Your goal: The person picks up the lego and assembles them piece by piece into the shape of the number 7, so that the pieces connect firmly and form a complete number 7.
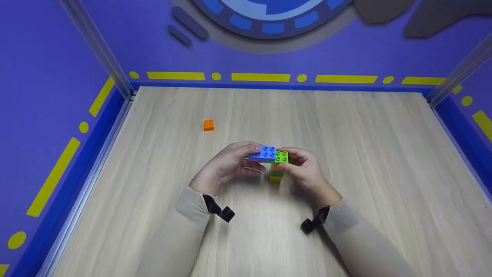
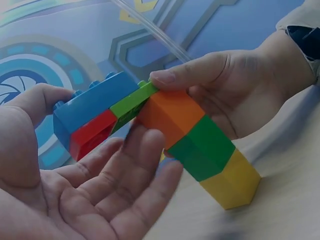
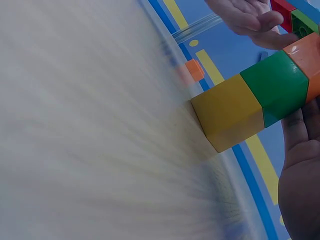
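Note:
A tower of toy building bricks stands upright, with a yellow brick [image 2: 231, 180] at the bottom, a green brick [image 2: 202, 150] above it and an orange brick [image 2: 172, 115] higher up. Over the orange one lies a light green brick [image 1: 282, 156]. Sticking out leftward from the top are a blue brick [image 1: 267, 153] and, beneath it, a red brick [image 2: 94, 132]. My left hand [image 1: 234, 163] pinches the blue brick's outer end, thumb on its studs, lower fingers spread below. My right hand [image 1: 305, 171] grips the tower's upper part between thumb and fingers.
A loose orange brick [image 1: 208, 125] lies farther back on the wooden table [image 1: 346, 127], left of the hands. Purple-blue panels [image 1: 246, 57] with yellow markings wall the table at the back and both sides.

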Tool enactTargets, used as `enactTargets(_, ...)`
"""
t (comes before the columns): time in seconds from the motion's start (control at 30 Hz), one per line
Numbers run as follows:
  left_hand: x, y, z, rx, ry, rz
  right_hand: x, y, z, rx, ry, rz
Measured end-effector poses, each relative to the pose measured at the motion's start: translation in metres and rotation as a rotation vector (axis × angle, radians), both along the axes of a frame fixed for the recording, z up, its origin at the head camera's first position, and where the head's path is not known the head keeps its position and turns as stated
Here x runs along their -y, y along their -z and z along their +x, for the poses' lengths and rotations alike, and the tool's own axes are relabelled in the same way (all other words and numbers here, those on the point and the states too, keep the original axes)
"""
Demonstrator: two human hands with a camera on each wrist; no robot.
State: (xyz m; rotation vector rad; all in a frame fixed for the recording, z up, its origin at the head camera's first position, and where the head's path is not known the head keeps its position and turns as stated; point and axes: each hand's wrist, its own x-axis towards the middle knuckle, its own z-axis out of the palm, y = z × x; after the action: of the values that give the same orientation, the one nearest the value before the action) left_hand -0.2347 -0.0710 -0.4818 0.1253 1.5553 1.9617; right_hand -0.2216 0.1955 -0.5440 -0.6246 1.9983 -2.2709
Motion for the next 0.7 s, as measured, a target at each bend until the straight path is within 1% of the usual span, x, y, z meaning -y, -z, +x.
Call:
enactTargets(0.1, 0.004, 0.0, -0.004, -0.022, -0.007, -0.057, 0.0, 0.0, 0.0, 0.004, 0.011, 0.02)
enactTargets(0.13, 0.006, 0.0, -0.006, -0.03, -0.02, -0.075, 0.0, 0.0, 0.0, 0.003, 0.014, 0.025)
enactTargets(0.2, 0.012, 0.0, -0.011, -0.03, -0.08, -0.1, 0.0, 0.0, -0.001, 0.0, 0.02, 0.032)
enactTargets(0.27, 0.019, 0.0, -0.018, -0.03, -0.184, -0.126, 0.0, 0.001, -0.001, -0.004, 0.025, 0.034)
enactTargets(0.37, 0.034, 0.003, -0.032, -0.038, -0.388, -0.157, 0.001, 0.0, 0.0, -0.005, 0.037, 0.035)
enactTargets(0.47, 0.05, 0.01, -0.049, -0.088, -0.575, -0.208, 0.001, -0.001, 0.001, 0.001, 0.053, 0.042)
enactTargets(0.53, 0.061, 0.015, -0.058, -0.121, -0.661, -0.253, 0.001, -0.001, 0.001, 0.006, 0.054, 0.045)
enactTargets(0.57, 0.066, 0.018, -0.063, -0.136, -0.685, -0.282, 0.001, -0.001, 0.001, 0.009, 0.053, 0.047)
enactTargets(0.6, 0.071, 0.022, -0.066, -0.152, -0.696, -0.315, 0.001, -0.001, 0.001, 0.011, 0.052, 0.05)
enactTargets(0.63, 0.074, 0.025, -0.069, -0.156, -0.698, -0.34, 0.001, -0.001, 0.001, 0.012, 0.05, 0.055)
enactTargets(0.7, 0.081, 0.03, -0.075, -0.164, -0.673, -0.396, 0.001, -0.001, 0.001, 0.017, 0.048, 0.062)
